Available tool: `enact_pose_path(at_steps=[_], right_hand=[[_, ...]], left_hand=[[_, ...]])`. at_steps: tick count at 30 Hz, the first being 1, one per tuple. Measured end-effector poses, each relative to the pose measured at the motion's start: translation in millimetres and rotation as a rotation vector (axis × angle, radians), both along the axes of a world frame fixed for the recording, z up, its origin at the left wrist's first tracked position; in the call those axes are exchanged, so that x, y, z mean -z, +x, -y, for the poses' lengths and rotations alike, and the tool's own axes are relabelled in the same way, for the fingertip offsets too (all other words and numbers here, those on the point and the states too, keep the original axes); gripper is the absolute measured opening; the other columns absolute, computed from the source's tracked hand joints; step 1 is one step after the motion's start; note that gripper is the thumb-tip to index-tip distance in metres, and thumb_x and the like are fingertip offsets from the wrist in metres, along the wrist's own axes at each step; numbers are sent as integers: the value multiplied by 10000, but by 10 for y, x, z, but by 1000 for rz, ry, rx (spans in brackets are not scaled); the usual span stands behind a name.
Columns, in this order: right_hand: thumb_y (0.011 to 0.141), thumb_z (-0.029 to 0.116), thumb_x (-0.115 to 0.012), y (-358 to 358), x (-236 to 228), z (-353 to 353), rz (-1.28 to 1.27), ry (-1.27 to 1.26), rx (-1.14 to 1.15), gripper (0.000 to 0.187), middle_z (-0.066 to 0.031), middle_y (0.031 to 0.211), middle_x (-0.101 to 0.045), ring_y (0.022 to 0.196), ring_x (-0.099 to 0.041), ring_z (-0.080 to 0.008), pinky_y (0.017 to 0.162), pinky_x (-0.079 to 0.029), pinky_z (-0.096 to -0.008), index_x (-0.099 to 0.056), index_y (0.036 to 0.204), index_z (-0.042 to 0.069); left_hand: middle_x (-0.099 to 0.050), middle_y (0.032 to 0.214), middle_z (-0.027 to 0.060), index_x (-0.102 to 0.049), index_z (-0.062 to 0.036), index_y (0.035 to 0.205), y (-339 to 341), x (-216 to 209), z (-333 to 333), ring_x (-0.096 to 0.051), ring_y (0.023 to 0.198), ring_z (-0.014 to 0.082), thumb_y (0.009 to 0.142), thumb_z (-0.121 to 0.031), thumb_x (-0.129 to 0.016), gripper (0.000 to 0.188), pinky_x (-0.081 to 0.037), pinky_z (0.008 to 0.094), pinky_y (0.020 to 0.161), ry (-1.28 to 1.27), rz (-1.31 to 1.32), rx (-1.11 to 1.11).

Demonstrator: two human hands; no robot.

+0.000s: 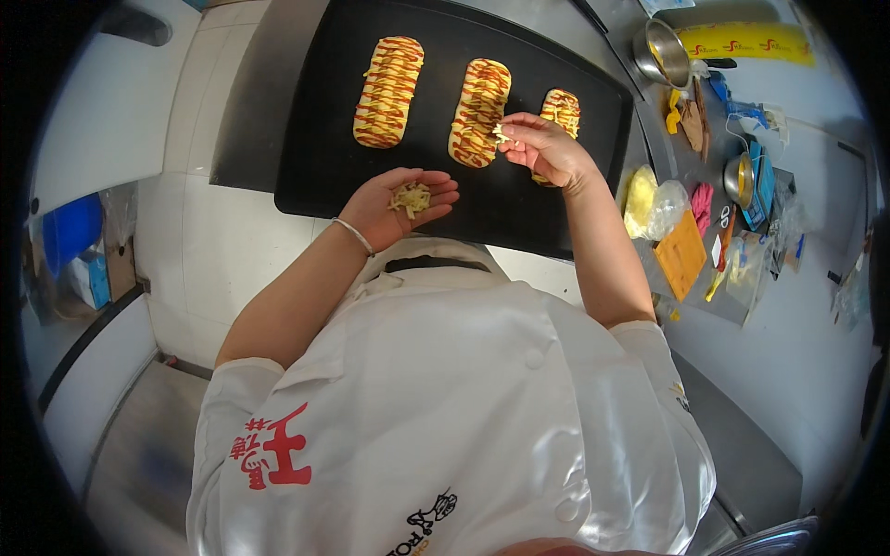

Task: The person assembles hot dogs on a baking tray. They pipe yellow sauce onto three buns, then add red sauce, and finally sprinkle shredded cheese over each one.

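My left hand (397, 204) is palm up by the tray's near edge, its fingers stretched out, with a small heap of shredded cheese (409, 198) resting on the palm. A pinch of the same pale shreds (502, 135) is between the fingertips of my right hand (547, 148), at the right edge of the middle bread (479, 107). Three long breads lie on a black baking tray (426, 93), striped with red and yellow sauce. The left bread (387, 91) lies apart from both hands. Part of the right bread (562, 109) is hidden behind my right hand.
To the right, a counter carries a steel bowl (661, 54), a wooden board (681, 255), plastic bags (666, 211), a pink cloth (702, 206) and a blue scale (760, 185) with another bowl (738, 179) on it. A blue container (72, 232) stands low at the left.
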State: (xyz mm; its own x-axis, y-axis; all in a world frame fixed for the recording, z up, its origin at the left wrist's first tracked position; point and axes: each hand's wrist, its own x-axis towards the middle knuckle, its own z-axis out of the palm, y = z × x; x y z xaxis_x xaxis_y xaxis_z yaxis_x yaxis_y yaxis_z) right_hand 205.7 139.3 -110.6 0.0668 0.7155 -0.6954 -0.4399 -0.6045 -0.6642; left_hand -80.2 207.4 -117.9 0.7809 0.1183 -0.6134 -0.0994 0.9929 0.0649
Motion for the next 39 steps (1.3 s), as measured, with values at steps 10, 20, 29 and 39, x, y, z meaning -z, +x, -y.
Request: enact_pose_path(at_steps=[10,20,29,39], right_hand=[[852,53,-709,90,-7,-352,357,50,-112,159,-49,915,-661,816,-663,-111,726,-557,-205,-649,997,27],[885,39,-668,85,150,-538,669,221,-25,107,-53,790,-652,678,-629,-100,618,-547,-226,-637,960,-32],[881,27,-662,89,215,-272,633,161,-86,90,-59,833,-650,686,-624,-91,604,-542,-219,-643,960,-12],[861,75,-704,-170,191,-68,615,72,-155,106,-35,760,-643,634,-612,-90,564,-526,-231,-650,927,13]], left_hand=[[-652,1139,216,-633,79,1105,-21,-119,-55,-636,1093,316,968,-150,-442,328,-535,404,956,73,5,-71],[-655,1128,217,-635,82,1090,-49,-106,-36,-644,1079,314,969,-147,-439,325,-545,402,945,55,-49,-100],[-652,1132,221,-629,82,1096,-37,-98,-22,-644,1080,315,974,-149,-431,327,-545,404,946,44,-36,-104],[-655,1130,216,-643,76,1076,12,-130,-17,-643,1082,314,967,-147,-432,326,-537,402,955,66,-50,-82]])
